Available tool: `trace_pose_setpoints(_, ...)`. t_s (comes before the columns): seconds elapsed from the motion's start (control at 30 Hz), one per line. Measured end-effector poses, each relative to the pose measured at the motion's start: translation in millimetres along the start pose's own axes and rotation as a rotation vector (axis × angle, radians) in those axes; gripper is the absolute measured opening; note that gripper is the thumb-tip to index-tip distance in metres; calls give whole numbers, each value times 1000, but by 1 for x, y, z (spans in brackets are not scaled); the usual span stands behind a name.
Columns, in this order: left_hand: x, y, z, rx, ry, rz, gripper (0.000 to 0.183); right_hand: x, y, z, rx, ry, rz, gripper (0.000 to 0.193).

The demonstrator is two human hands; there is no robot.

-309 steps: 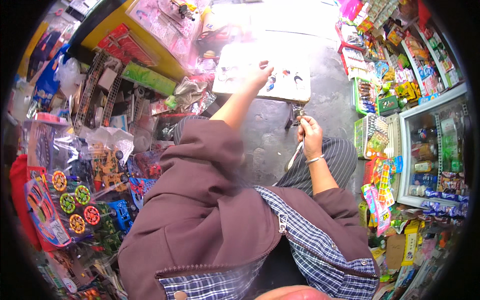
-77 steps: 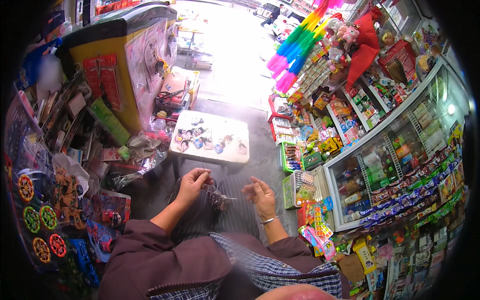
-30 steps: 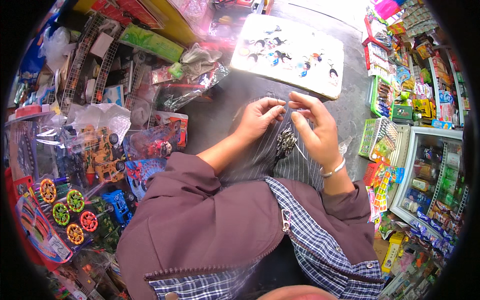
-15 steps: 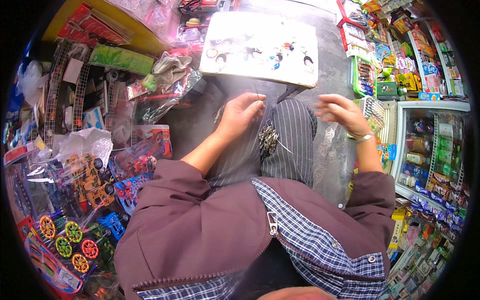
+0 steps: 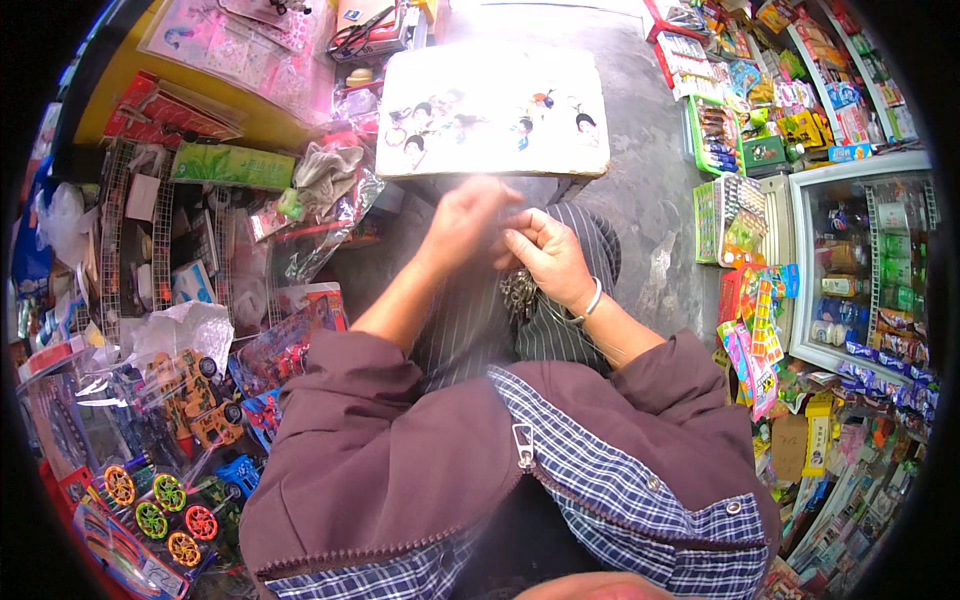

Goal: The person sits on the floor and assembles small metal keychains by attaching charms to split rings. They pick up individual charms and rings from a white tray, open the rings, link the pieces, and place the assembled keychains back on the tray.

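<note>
My left hand (image 5: 468, 222) is over my lap near the stool-sized table, smeared by motion, so its fingers cannot be read. Close beside it, my right hand (image 5: 552, 262) has thumb and fingers pressed together in a pinch. What sits in that pinch is too small to make out. Just below the hands, a bunch of small dark metallic pieces (image 5: 518, 294) rests on my striped trousers (image 5: 455, 330), partly covered by the right hand. A bracelet (image 5: 590, 302) circles my right wrist.
A low white table (image 5: 480, 110) with cartoon figures stands ahead. Packaged toys (image 5: 195, 400) and a wire rack (image 5: 118, 240) crowd the left. On the right are a glass-door drinks fridge (image 5: 865, 260), hanging colourful packets (image 5: 760, 320) and snack shelves (image 5: 840, 90).
My right hand has come in from the right to meet the left, its fingers going from spread to pinched. The left hand has shifted slightly. The whole view has turned a little.
</note>
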State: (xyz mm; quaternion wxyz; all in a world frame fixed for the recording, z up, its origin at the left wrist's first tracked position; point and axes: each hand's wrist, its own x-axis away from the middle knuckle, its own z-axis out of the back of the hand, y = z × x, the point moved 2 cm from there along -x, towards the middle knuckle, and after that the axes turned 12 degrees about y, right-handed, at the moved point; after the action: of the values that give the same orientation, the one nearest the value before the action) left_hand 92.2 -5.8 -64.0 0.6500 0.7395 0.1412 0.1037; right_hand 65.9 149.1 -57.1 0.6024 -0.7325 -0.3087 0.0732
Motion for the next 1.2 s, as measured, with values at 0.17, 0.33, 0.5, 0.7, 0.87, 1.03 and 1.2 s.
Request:
trace_pose_setpoints(0.17,-63,8,-4,-543,214,-189,23,1,-3,2,-86,-2,-38,14)
trace_pose_setpoints(0.33,-104,-6,-52,-933,22,-511,23,1,-1,4,-88,-58,-24,14)
trace_pose_setpoints(0.5,-118,-22,-101,-1077,-94,-801,36,0,4,6,-123,-45,-21,13)
trace_pose_setpoints(0.7,-90,-31,-84,-1072,-181,-785,31,-3,0,8,-160,-71,-28,13)
trace_pose_setpoints(0.87,-76,-33,-60,-1052,-150,-786,29,-7,-4,8,-211,-87,-53,13)
trace_pose_setpoints(1.03,-74,-30,-63,-1051,-135,-788,31,-7,-4,7,-182,-81,-36,12)
trace_pose_setpoints(1.2,-67,-27,-57,-1151,-130,-694,18,-6,-2,8,-165,-74,-42,13)
